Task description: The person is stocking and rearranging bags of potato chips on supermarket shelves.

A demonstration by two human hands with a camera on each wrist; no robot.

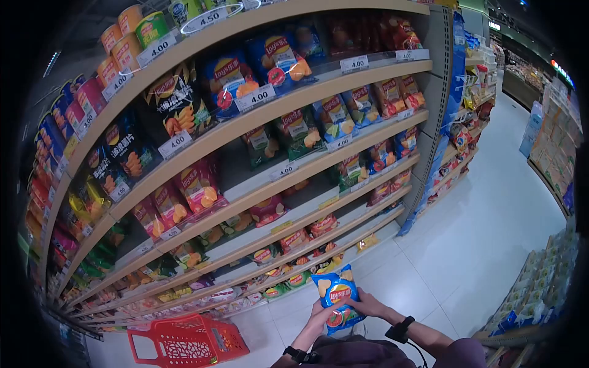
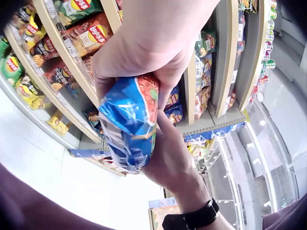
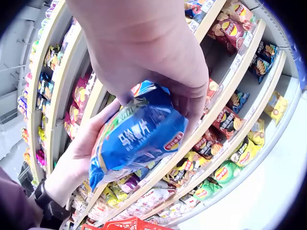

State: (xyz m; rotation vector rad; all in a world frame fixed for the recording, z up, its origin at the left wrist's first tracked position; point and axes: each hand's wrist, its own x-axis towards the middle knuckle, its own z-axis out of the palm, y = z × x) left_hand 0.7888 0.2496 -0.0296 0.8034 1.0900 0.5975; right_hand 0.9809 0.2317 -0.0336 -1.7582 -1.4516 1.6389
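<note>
Left hand [image 1: 318, 313] and right hand [image 1: 369, 304] grip a glossy blue chip bag [image 1: 336, 297] in the head view, right of a red plastic lattice basket [image 1: 207, 326]; open white floor [image 1: 457, 264] lies farther right. Left wrist: hands flank the bag. Right wrist: beige shelf edges [image 3: 254, 47] run beyond it.

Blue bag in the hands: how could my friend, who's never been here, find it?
Find the tall chip shelf, then the red basket by its foot. Right of it in the head view, the left hand and right hand grip the blue bag. Other blue bags sit on the shelf; this alone is held.
</note>
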